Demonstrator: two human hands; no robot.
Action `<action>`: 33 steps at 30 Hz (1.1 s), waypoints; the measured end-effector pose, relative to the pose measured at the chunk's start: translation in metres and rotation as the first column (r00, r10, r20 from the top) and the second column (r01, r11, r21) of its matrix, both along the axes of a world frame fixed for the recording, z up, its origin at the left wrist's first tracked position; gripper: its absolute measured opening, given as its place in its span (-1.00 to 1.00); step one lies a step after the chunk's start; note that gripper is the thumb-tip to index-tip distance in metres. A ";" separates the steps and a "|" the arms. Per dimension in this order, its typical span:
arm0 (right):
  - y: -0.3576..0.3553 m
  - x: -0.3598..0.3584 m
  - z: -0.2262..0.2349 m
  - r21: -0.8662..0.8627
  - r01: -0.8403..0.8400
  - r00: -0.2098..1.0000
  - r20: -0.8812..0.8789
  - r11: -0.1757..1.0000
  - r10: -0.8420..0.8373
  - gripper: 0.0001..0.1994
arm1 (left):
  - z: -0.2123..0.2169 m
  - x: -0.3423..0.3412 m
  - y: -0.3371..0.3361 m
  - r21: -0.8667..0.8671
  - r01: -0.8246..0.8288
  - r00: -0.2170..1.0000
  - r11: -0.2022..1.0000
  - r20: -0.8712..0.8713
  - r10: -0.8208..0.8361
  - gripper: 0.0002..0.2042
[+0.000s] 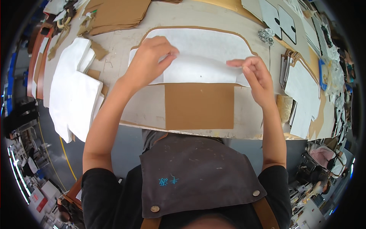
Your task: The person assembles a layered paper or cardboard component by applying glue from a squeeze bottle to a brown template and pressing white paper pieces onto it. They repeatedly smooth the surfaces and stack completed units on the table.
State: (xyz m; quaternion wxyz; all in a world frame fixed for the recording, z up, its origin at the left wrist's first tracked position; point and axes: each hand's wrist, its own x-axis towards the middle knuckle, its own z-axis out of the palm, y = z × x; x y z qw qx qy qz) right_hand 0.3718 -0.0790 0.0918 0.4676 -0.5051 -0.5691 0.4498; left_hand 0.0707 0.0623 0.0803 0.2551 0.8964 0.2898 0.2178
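Note:
A white sheet lies on a brown panel, whose edge shows as a thin rim along the curved far side and whose rectangular part reaches toward me. Over the sheet's left side is my left hand, thumb and fingers pinched together. At the sheet's right side my right hand is curled with its index finger pointing inward. Between the hands a faint fold or shadow crosses the white surface. Whether the fingertips grip the sheet or something thin is hard to make out. A small dark dot marks the sheet near its near edge.
To the left, a stack of white pieces overhangs the table's edge. Brown panels are piled at the far left. On the right stand white-faced brown pieces, a tan block and a crumpled clear bundle. The worktable ends before my apron.

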 end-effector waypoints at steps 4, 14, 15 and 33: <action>-0.055 -0.007 0.009 0.006 -0.053 0.995 -0.087 0.999 0.053 -0.81 | 0.033 -0.026 -0.067 0.105 0.108 0.989 0.989 0.088 -0.118 -0.76; -0.139 -0.031 -0.028 0.070 -0.056 0.892 0.451 0.996 0.018 -0.57 | -0.023 -0.045 -0.147 0.199 0.277 0.960 0.940 -0.093 -0.263 -0.67; -0.141 -0.029 -0.032 0.083 -0.003 0.904 0.427 0.997 -0.033 -0.59 | -0.022 -0.046 -0.148 0.156 0.256 0.966 0.954 -0.074 -0.247 -0.67; -0.065 0.036 -0.073 0.177 0.176 0.309 0.924 0.968 -0.225 -0.38 | -0.051 0.115 -0.063 0.241 0.255 0.941 0.937 -0.284 -0.183 -0.31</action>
